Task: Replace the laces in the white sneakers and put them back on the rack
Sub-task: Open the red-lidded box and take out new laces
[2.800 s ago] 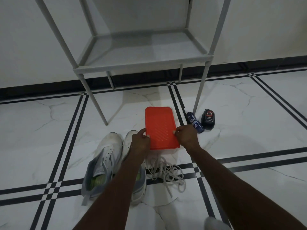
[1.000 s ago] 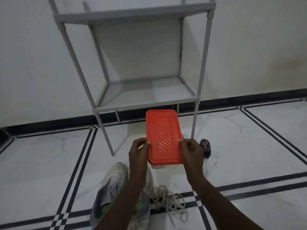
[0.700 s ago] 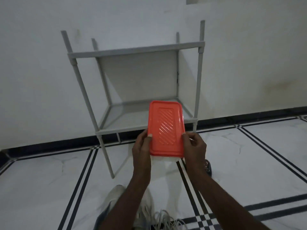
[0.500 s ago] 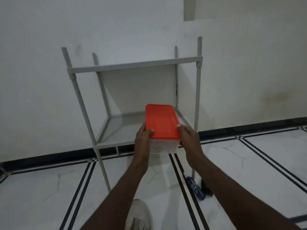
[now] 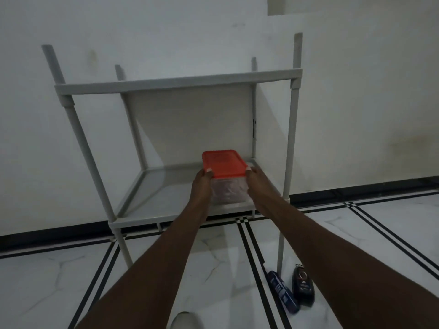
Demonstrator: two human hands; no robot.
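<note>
The head view looks down two outstretched bare arms toward a grey rack [image 5: 175, 81] standing against a white wall. A clear plastic box [image 5: 229, 192] with an orange lid [image 5: 223, 163] sits at the lower shelf [image 5: 154, 193], toward its right front part; whether its base rests fully on the shelf or hangs just above it cannot be told.

The left hand [image 5: 202, 184] grips the box's left side, its thumb tip laid on the lid's near left corner and the other fingers hidden behind the box. The right hand [image 5: 255, 181] grips the right side the same way, thumb tip at the lid's near right corner, fingers wrapped round the far side out of sight. The box lies between the two palms, its lid edge just under both thumbs.

The upper shelf is seen edge-on. On the marble floor [image 5: 47, 281] near the rack's right front leg lie a dark blue tube [image 5: 282, 293] and a black bottle [image 5: 303, 287], side by side. The white toe of a sneaker [image 5: 186, 320] shows at the bottom edge, well apart from the hands.
</note>
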